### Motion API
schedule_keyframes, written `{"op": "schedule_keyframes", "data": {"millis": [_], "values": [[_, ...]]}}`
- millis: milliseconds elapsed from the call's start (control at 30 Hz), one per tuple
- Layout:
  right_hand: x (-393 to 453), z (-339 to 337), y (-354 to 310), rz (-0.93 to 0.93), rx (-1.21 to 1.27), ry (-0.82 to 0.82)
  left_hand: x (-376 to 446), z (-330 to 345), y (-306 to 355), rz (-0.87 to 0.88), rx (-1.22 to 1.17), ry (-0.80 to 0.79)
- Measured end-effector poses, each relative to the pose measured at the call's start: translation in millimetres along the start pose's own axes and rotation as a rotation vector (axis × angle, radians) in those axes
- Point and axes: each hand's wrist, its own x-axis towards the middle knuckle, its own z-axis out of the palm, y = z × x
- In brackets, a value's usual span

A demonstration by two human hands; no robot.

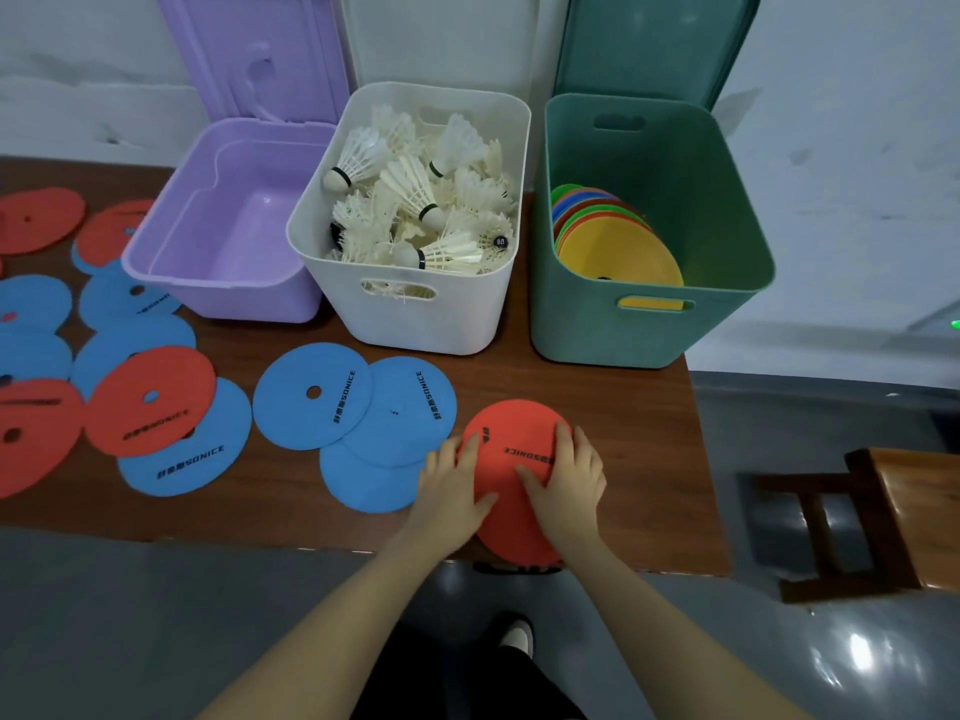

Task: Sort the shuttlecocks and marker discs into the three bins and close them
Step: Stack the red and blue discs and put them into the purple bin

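A brown wooden table [597,407] carries three smooth plastic bins at twelve o'clock: purple bin [218,236] bare inside, white bin [415,314] heaped with feathery shuttlecocks [415,210], green bin [649,330] holding stacked cone discs [613,241]. Flat round discs, blue and red [150,402], spread toward nine o'clock. At six o'clock both hands lie flat with fingers spread (nothing gripped) on a red disc [511,485]: left hand [452,485], right hand [569,480].
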Motion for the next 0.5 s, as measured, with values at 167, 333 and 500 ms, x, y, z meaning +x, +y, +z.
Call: {"op": "schedule_keyframes", "data": {"millis": [167, 333, 500], "values": [[13, -13, 11, -0.015, 0.106, -0.03, -4, 5, -6, 0.045, 0.119, 0.016], [28, -25, 25, -0.116, -0.019, -0.11, 0, 4, -4, 0.029, 0.183, -0.036], [19, -18, 33, -0.174, -0.045, -0.069, 0, 4, -1, -0.007, 0.175, -0.052]]}}
